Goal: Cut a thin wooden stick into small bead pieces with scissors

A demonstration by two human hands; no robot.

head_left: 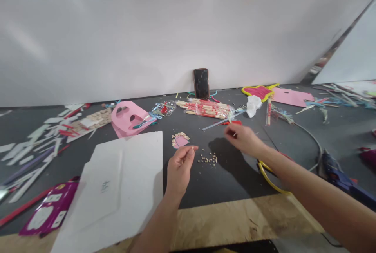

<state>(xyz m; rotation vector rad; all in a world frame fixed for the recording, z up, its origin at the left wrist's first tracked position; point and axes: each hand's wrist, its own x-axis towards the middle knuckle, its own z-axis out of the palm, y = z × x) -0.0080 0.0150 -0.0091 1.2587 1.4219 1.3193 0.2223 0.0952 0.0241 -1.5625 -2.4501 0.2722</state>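
My left hand (180,165) is closed in a pinch, with a small pale bead (192,149) between thumb and forefinger. Just beyond it on the dark tabletop lies a small pink piece (181,141), with pale bead-like bits (179,134) along its far and left edges. Loose beads (209,159) are scattered to the right of this hand. My right hand (242,137) hovers farther right, its fingers curled together beside a red item (233,123). What those fingers hold, if anything, is too small to tell.
A white board (138,174) lies at left, near a pink mask-like cutout (127,118). Wrapped chopsticks (205,109) lie below a phone (201,83) leaning on the white partition (164,45). A blue glue gun (340,172) and its cable (315,143) occupy the right side.
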